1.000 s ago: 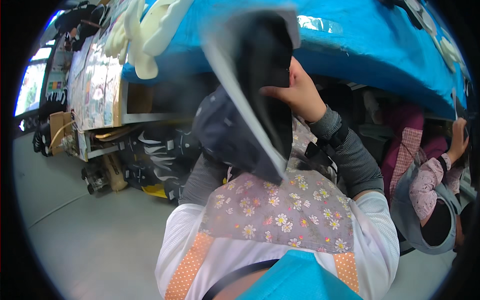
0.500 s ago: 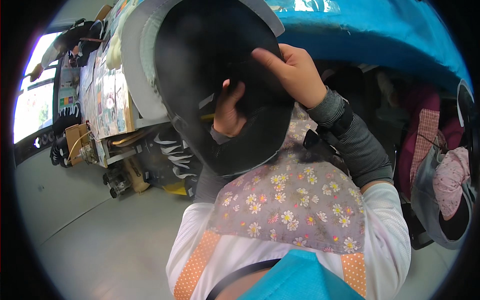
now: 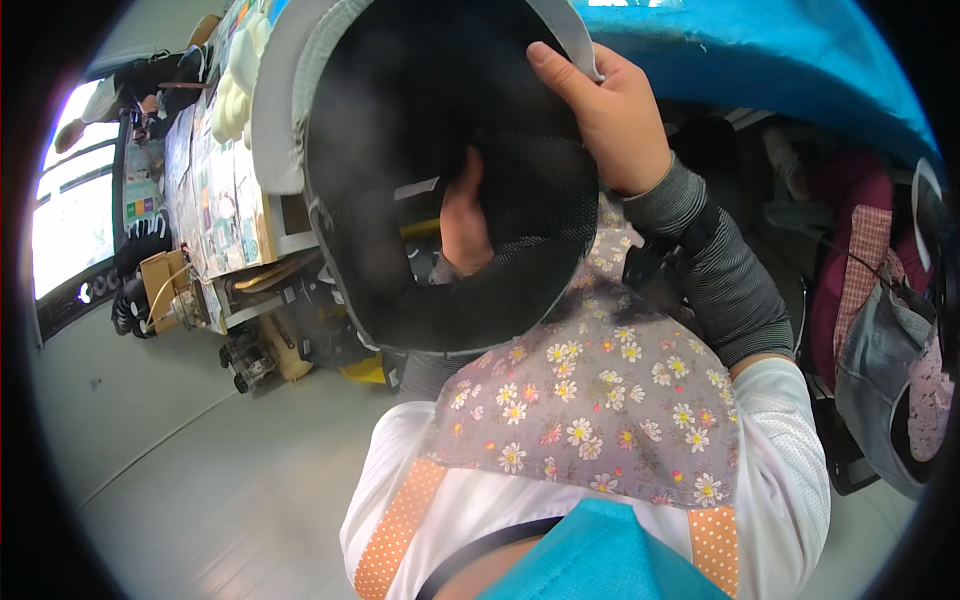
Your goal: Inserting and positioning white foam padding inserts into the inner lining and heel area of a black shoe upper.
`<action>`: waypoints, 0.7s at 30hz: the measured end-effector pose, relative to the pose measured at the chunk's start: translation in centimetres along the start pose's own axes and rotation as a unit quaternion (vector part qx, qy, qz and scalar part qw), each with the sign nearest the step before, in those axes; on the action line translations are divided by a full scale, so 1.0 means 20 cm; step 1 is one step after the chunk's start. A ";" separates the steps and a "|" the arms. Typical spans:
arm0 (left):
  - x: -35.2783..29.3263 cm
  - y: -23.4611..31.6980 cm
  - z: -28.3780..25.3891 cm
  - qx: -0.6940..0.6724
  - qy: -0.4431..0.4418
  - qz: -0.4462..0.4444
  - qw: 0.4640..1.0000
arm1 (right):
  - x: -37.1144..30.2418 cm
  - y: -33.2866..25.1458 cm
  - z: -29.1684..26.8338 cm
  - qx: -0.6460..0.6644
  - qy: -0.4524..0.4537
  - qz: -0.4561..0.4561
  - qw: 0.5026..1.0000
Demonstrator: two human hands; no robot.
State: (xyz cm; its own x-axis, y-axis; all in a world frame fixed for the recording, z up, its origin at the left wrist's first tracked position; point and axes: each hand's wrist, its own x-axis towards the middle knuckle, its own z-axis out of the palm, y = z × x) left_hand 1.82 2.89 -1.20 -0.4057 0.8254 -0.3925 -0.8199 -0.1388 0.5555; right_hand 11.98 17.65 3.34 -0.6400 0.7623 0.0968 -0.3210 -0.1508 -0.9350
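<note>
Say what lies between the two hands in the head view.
The black, partly mesh inside of the hat lies between the left hand and right hand in the head view.

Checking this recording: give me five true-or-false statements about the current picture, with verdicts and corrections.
1. The right hand grips the brimmed cap by its edge. True.
2. The inside of the brimmed cap is white. False: it is black.
3. Only one hand of the wearer is in view. False: the left hand also shows, within the brimmed cap's outline.
4. The apron is printed with daisies. True.
5. A blue cover shows at the upper right. True.
</note>
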 end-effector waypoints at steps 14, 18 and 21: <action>-0.08 0.10 0.03 0.078 0.046 -0.105 0.990 | -0.07 0.14 -0.08 -0.022 -0.086 0.034 0.995; -0.13 0.03 0.06 -0.345 -0.153 -0.208 0.902 | -0.06 0.11 -0.09 -0.111 -0.005 -0.091 0.990; -0.14 0.03 0.05 -0.346 -0.181 -0.179 0.903 | -0.06 0.12 -0.06 -0.160 0.042 -0.168 0.972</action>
State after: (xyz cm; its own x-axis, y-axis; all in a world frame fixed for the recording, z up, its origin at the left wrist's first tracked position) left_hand 2.83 1.12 1.05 -0.0085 0.9925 -0.1221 -0.9795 -0.0329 -0.1989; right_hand 12.75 17.14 0.57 -0.4721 0.7858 0.3996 -0.2599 0.3091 -0.9148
